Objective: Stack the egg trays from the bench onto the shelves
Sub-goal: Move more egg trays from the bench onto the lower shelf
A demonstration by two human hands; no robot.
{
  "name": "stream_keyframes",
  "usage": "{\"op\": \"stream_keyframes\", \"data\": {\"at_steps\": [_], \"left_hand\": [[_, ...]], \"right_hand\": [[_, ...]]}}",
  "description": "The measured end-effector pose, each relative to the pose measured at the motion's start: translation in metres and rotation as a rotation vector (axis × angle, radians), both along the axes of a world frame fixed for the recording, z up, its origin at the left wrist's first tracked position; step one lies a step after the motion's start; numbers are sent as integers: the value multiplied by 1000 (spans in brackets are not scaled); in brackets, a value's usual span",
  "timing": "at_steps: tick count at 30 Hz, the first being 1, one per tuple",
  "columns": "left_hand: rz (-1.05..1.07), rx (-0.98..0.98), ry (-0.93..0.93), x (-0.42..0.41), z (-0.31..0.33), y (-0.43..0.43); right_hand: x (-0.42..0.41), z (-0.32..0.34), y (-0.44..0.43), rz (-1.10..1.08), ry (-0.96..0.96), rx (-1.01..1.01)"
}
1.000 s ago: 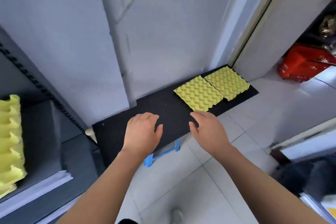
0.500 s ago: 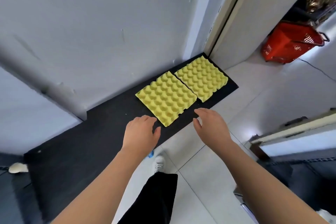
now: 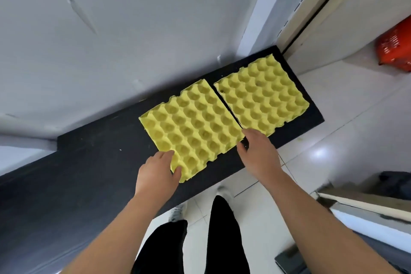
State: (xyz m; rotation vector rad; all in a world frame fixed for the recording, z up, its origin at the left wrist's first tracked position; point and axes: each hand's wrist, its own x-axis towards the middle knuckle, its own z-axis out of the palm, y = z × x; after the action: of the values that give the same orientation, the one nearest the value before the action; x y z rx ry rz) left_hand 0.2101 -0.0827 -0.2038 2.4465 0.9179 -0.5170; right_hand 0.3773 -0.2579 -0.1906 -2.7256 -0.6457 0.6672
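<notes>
Two yellow egg trays lie flat side by side on the black bench (image 3: 89, 173), cups up. The nearer tray (image 3: 193, 127) is on the left and the farther tray (image 3: 262, 98) is on the right, with a thin gap between them. My left hand (image 3: 155, 173) is at the nearer tray's front left corner, fingers spread, fingertips and thumb touching its edges. My right hand (image 3: 258, 153) reaches the same tray's right front corner at the gap, fingers apart. No shelves are in view.
A grey wall runs directly behind the bench. A door frame (image 3: 311, 13) stands at the bench's right end, with a red basket (image 3: 395, 46) on the floor beyond. My legs (image 3: 226, 240) stand on white tiles in front. A grey unit (image 3: 367, 213) sits at lower right.
My view swung right, away from the shelf with stacked trays, and closer to the bench. Both hands moved forward from the bare bench to the nearer tray's front corners.
</notes>
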Motion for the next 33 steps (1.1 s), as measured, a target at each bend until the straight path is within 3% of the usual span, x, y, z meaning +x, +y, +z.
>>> {"op": "stream_keyframes", "data": {"at_steps": [7, 13, 17, 21, 25, 33], "left_hand": [[293, -84, 140, 20, -95, -15], [559, -160, 118, 26, -145, -32], [663, -194, 34, 31, -163, -40], [749, -124, -6, 31, -166, -41], [795, -27, -98, 27, -152, -32], [908, 86, -236, 6, -89, -16]], "right_hand": [[65, -107, 14, 182, 47, -45], [78, -159, 24, 248, 125, -77], [76, -179, 27, 284, 80, -70], [75, -190, 28, 233, 85, -86], [73, -187, 27, 201, 169, 25], [52, -116, 45, 256, 119, 240]]}}
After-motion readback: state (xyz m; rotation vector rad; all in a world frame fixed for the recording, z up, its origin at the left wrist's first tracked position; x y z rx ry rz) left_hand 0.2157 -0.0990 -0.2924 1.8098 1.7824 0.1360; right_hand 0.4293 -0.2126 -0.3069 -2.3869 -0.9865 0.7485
